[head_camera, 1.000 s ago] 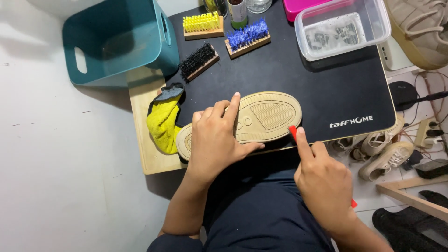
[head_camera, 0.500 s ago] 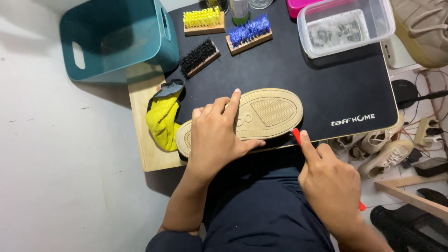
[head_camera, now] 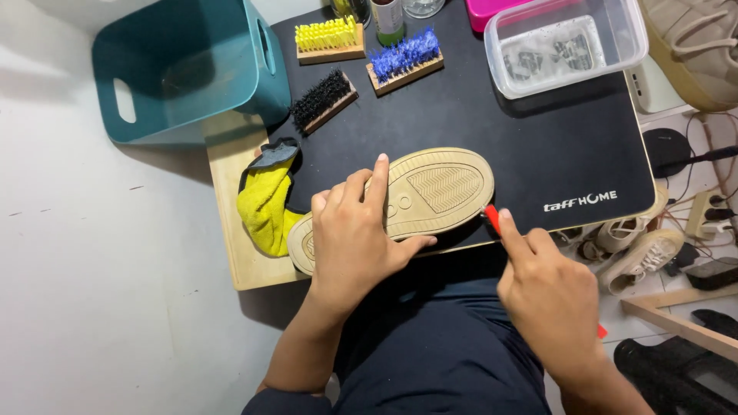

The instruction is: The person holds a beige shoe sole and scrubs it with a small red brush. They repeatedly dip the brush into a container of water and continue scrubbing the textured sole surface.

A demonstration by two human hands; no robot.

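Nearest, right hand [head_camera: 550, 296] closed around a thin red tool [head_camera: 492, 219], forefinger laid along its shaft, tip touching the toe edge of the shoe [head_camera: 407, 201]. Left hand [head_camera: 355, 242] pressed flat on the upturned tan sole, fingers spread over heel and midfoot, pinning it at the near edge of the black surface [head_camera: 538, 146], above the lap. Just left of the shoe, touching its heel end, a yellow cloth [head_camera: 265, 207] with a grey corner. Farther back, a black-bristled brush [head_camera: 323, 100], then a blue brush [head_camera: 405, 60] and a yellow brush [head_camera: 329, 38]; to the left a teal basket [head_camera: 184, 73], to the right a clear plastic tub [head_camera: 565, 46].

Likely trouble: tool tip skidding off the curved rubber edge under too much push, toward the left thumb nearby or into the mat. Also possible: shoe pivoting under the flat palm, since most of the toe overhangs no grip, or sliding off the near edge.
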